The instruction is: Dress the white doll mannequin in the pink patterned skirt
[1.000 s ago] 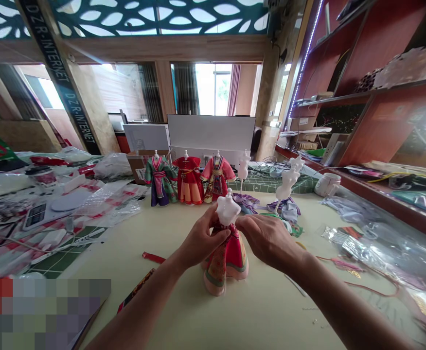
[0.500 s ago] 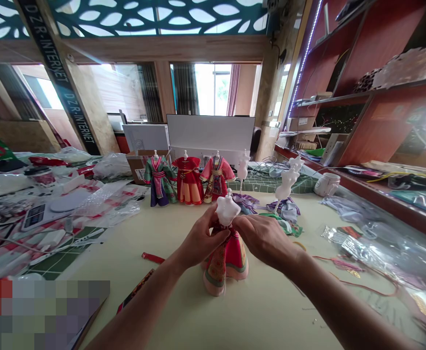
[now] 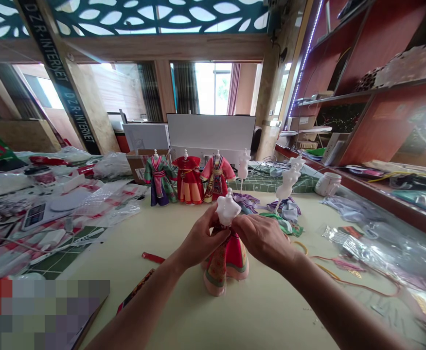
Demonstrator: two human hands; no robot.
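A small white mannequin (image 3: 228, 210) stands upright in front of me, its bust bare. Round its waist is a red doll skirt (image 3: 234, 257) with a patterned front panel and a pale hem. My left hand (image 3: 206, 234) wraps the waist from the left, thumb pressed across the skirt's front. On the other side my right hand (image 3: 262, 237) is closed, its fingertips pinched against the skirt's waistband; the exact bit of cloth between them is hidden. Yellow cord (image 3: 302, 247) lies just right of my right hand.
Three dressed mannequins stand at the back, including a green robe (image 3: 159, 175). Two bare mannequins, one nearer (image 3: 289, 182), stand beside folded purple and green cloth (image 3: 284, 223). Plastic bags (image 3: 366, 248) and a jar (image 3: 327, 184) lie right; a scale (image 3: 48, 211) sits left.
My right forearm and wrist have shifted very slightly, showing a little more of the yellow cord. Both hands keep their hold at the skirt's waist.
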